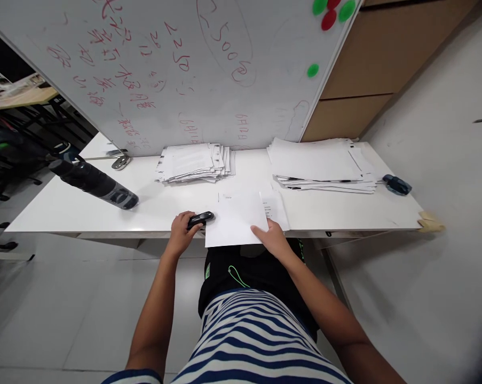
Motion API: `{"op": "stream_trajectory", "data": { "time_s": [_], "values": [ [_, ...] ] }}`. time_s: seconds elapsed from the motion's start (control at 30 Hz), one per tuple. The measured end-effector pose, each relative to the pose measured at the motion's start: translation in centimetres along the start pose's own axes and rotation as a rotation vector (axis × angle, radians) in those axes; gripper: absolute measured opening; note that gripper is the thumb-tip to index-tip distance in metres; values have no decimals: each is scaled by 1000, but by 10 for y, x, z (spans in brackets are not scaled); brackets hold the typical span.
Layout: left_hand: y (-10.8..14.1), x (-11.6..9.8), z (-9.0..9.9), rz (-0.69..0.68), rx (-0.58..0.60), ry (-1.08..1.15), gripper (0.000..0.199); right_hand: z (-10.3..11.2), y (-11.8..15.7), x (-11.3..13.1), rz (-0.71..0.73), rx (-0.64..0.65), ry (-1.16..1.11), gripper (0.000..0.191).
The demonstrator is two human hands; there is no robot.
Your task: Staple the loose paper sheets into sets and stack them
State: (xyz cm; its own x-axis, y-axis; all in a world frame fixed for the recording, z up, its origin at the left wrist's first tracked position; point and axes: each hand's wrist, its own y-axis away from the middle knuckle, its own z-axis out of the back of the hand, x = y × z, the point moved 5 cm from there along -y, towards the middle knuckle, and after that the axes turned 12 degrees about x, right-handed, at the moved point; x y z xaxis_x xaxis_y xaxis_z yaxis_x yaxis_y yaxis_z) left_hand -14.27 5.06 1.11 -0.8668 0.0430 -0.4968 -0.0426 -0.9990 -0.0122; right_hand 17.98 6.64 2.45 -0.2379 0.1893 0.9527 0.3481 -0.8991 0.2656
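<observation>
My left hand (pixel 181 230) is closed around a black stapler (pixel 200 219) at the front edge of the white desk. The stapler's far end reaches the left side of a white sheet of paper (pixel 236 221). My right hand (pixel 270 237) grips this paper at its lower right, thumb on top and fingers hidden beneath. The paper juts slightly over the desk edge, and a short dark mark shows near its top left corner. Partly under it, to the right, lies a printed sheet (pixel 278 209). Whether the held paper is one sheet or more, I cannot tell.
Behind are a smaller paper stack (pixel 190 161) and a larger one (pixel 316 160), below a whiteboard (pixel 273 64) with red writing. A dark bottle (pixel 96 184) and a grey mouse-like object (pixel 121 162) stand left. A dark blue object (pixel 396 184) lies far right.
</observation>
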Motion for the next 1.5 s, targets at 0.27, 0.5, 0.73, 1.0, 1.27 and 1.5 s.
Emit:
{"op": "stream_trajectory", "data": {
  "time_s": [0.27, 0.5, 0.73, 1.0, 1.27, 1.5],
  "values": [
    [-3, -11, 18, -13, 45, -150, 42, -9, 4, -7, -3, 62, -28, 55],
    [-32, -62, 42, -37, -56, -15, 42, -2, 7, -9, 43, -54, 61, 55],
    [-77, -68, 2, 138, 60, -102, 43, -3, 7, -8, 73, -29, 159, 46],
    [-79, -65, -20, 137, 30, -202, 49, -5, 11, -3, 86, -26, 193, 44],
    [-41, -56, 24, -18, -309, 130, 43, -3, 15, -11, 18, 60, 15, 35],
    [-22, -30, 3, 216, -283, -60, 48, 35, 16, 7, 61, 10, -14, 29]
  ]
}}
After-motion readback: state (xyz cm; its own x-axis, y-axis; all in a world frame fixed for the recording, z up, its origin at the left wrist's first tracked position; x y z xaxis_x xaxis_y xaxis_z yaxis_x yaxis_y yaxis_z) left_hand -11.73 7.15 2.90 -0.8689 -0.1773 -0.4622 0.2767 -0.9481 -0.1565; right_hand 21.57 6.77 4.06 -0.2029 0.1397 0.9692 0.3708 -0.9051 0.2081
